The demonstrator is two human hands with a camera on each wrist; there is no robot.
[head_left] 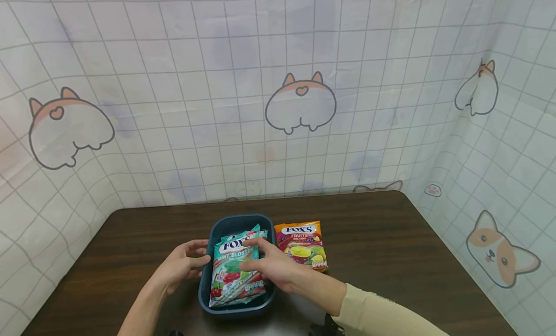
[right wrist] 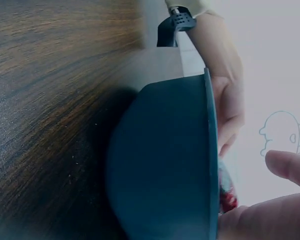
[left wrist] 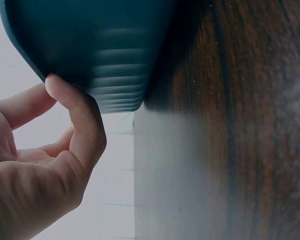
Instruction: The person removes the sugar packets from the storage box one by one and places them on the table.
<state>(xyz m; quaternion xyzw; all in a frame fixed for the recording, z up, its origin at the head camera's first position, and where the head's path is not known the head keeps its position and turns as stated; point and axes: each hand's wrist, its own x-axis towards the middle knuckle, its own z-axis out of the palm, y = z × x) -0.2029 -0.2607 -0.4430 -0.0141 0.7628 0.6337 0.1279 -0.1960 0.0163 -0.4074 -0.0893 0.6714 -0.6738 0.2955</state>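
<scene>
A dark blue plastic bin holds teal bags of Fox's mint candy, lying on top of each other. At its left rim my left hand holds on with bent fingers; the thumb and a finger meet the rim of the bin in the left wrist view. Over the bags reaches my right hand, thumb and forefinger spread apart above the top bag. In the right wrist view one finger of the right hand stands raised; the bin wall hides its lower part.
An orange and purple bag of Fox's fruit candy lies just right of the bin. The dark wooden table runs back to a white gridded cloth printed with corgis. A black object shows at the front edge.
</scene>
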